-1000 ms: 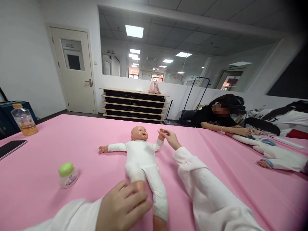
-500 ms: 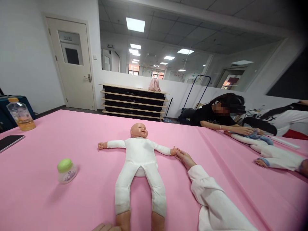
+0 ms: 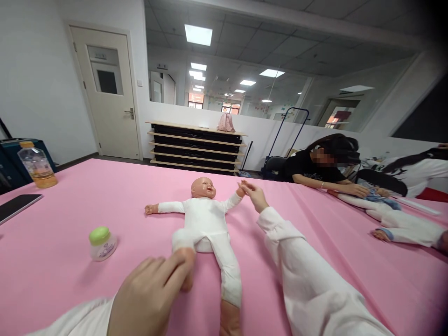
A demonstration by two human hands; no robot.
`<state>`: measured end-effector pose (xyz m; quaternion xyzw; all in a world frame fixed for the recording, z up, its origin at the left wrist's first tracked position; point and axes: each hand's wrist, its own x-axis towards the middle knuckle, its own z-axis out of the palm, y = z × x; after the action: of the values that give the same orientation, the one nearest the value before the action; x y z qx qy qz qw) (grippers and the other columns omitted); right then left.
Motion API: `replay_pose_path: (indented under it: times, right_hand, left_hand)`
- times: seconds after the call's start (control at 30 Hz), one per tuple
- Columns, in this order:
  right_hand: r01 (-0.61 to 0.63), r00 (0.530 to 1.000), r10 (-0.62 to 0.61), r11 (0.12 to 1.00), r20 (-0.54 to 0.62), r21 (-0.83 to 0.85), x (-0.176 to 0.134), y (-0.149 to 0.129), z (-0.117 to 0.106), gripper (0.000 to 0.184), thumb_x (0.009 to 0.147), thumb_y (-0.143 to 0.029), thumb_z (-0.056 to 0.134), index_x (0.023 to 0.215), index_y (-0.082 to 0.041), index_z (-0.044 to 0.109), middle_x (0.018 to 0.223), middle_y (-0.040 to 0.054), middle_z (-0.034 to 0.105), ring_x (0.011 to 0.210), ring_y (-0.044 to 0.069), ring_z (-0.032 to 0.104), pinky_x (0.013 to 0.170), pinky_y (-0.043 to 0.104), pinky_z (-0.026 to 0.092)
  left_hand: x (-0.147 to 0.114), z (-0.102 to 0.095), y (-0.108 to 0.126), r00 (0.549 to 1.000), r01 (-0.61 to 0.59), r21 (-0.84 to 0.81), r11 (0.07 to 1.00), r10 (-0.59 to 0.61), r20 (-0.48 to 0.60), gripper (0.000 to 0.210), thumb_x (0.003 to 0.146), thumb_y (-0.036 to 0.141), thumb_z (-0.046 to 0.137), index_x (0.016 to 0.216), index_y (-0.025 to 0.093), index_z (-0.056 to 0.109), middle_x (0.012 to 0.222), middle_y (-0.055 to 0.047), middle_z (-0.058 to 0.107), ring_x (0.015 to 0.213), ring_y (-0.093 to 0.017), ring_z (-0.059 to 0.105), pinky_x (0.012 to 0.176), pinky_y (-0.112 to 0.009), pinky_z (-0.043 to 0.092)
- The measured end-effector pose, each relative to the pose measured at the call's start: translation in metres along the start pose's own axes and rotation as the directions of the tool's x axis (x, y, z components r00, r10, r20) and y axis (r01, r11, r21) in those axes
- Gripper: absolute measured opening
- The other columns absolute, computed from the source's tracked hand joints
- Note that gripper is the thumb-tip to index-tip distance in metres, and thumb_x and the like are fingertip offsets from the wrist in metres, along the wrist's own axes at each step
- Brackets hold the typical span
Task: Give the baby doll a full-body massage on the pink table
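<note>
A baby doll (image 3: 206, 219) with a white cloth body lies on its back on the pink-covered table (image 3: 140, 186), head away from me. My left hand (image 3: 150, 289) is closed round the lower part of the doll's leg on the left side, which is bent up off the cloth; the hand is slightly blurred. With its fingers, my right hand (image 3: 256, 196) pinches the doll's hand (image 3: 241, 190) on the right side, so that arm is raised. The doll's other arm stretches out flat, and its other leg lies straight towards me.
A small jar with a green lid (image 3: 102, 243) stands left of the doll. Farther left are a bottle of amber drink (image 3: 38, 165) and a dark phone (image 3: 19, 207). On the right, another person (image 3: 322, 163) handles a second doll (image 3: 402, 221).
My left hand has come up from the bottom edge, bending the doll's leg upward. The doll's arm in my right hand has risen and swung towards its head.
</note>
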<state>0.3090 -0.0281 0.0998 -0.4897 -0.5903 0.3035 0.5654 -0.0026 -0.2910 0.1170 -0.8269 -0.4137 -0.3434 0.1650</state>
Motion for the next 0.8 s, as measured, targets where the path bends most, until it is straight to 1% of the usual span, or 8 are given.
replay_pose_path:
  times: [0.1,0.23,0.37,0.47,0.53,0.63,0.73,0.8]
  right_hand:
    - [0.138,0.973,-0.117,0.986,0.197,-0.096,0.005,-0.017,0.057,0.032,0.068,-0.034,0.063,0.093,-0.015,0.065,0.1,0.0083,0.066,0.094,0.019,0.06,0.085,0.033,0.047]
    - [0.301,0.881,-0.173,0.923,0.441,-0.24,-0.006,-0.013,0.113,0.022,0.055,-0.025,0.074,0.075,-0.018,0.069,0.085,0.0051,0.069,0.088,0.021,0.061,0.088,0.036,0.042]
    - [0.398,0.807,-0.172,0.865,0.564,-0.306,-0.013,0.002,0.131,0.021,0.047,-0.019,0.078,0.065,-0.019,0.068,0.078,0.0032,0.069,0.092,0.023,0.058,0.094,0.039,0.034]
    - [0.375,0.817,-0.164,0.879,0.553,-0.294,-0.013,0.007,0.133,0.022,0.046,-0.02,0.079,0.064,-0.018,0.068,0.078,0.0033,0.068,0.089,0.023,0.059,0.089,0.039,0.038]
    - [0.324,0.846,-0.159,0.911,0.51,-0.254,-0.01,0.006,0.13,0.023,0.044,-0.022,0.08,0.064,-0.019,0.067,0.076,0.0024,0.068,0.086,0.022,0.06,0.087,0.037,0.041]
    - [0.203,0.931,-0.14,0.966,0.338,-0.159,-0.002,0.003,0.106,0.023,0.058,-0.031,0.072,0.076,-0.018,0.067,0.084,0.0038,0.069,0.087,0.02,0.061,0.083,0.034,0.046]
    - [0.054,0.998,-0.052,0.998,0.047,-0.045,0.005,0.012,0.053,0.03,0.074,-0.038,0.057,0.095,-0.017,0.061,0.11,0.008,0.062,0.099,0.018,0.058,0.085,0.032,0.047]
    - [-0.075,0.992,0.078,0.997,-0.104,0.026,0.001,0.027,0.012,0.03,0.08,-0.04,0.048,0.099,-0.018,0.057,0.117,0.0092,0.057,0.1,0.019,0.058,0.08,0.033,0.051]
  left_hand:
    - [0.054,-0.004,0.01,0.997,0.065,-0.039,0.997,-0.063,0.05,0.023,0.081,0.005,0.033,0.072,0.019,0.05,0.071,0.0,0.055,0.06,-0.014,0.05,0.056,-0.028,0.041]
    - [0.085,0.055,0.025,0.971,-0.182,-0.078,0.98,0.192,0.141,0.012,0.081,0.01,0.042,0.079,0.016,0.051,0.079,-0.003,0.055,0.074,-0.017,0.052,0.065,-0.03,0.046]
    - [0.079,0.134,0.033,0.915,-0.356,-0.083,0.931,0.365,0.17,0.012,0.084,0.013,0.039,0.08,0.014,0.051,0.083,-0.006,0.054,0.077,-0.017,0.053,0.057,-0.027,0.047]
    - [0.071,0.161,0.032,0.878,-0.432,-0.1,0.896,0.443,0.179,0.017,0.085,0.013,0.035,0.079,0.014,0.051,0.08,-0.006,0.054,0.072,-0.016,0.054,0.051,-0.025,0.046]
    - [0.071,0.157,0.027,0.891,-0.413,-0.125,0.902,0.429,0.148,0.017,0.086,0.013,0.036,0.079,0.014,0.051,0.081,-0.006,0.055,0.075,-0.017,0.054,0.055,-0.026,0.047]
    - [0.068,0.122,0.016,0.934,-0.333,-0.215,0.918,0.352,0.055,0.017,0.083,0.008,0.036,0.083,0.013,0.052,0.086,-0.007,0.055,0.088,-0.017,0.052,0.07,-0.029,0.048]
    - [0.045,0.075,0.003,0.964,-0.26,-0.312,0.914,0.264,-0.029,0.024,0.081,0.002,0.033,0.084,0.014,0.053,0.093,-0.007,0.056,0.09,-0.016,0.052,0.071,-0.026,0.047]
    - [0.014,0.051,-0.004,0.976,-0.216,-0.309,0.926,0.213,-0.042,0.024,0.083,0.005,0.034,0.088,0.016,0.054,0.094,-0.006,0.058,0.08,-0.013,0.054,0.062,-0.022,0.047]
